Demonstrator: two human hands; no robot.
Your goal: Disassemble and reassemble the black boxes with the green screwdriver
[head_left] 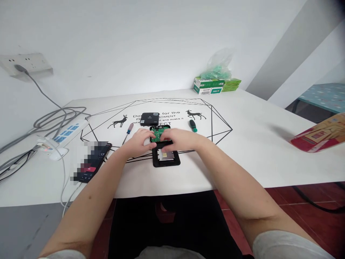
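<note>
A green circuit board sits in a black plastic case half in the middle of the table. My left hand grips its left side with curled fingers, the thumb low at the front corner. From the right, my right hand reaches over the board with bent fingers that hide part of it. Just below lies a black cover with a silver metal plate inside, partly under my right thumb. Behind the board is a flat black lid with small labels.
A screwdriver lies left, a green-handled screwdriver right. A phone, a power strip and grey cables occupy the left side. Boxes stand by the wall; a red-and-tan package is at far right.
</note>
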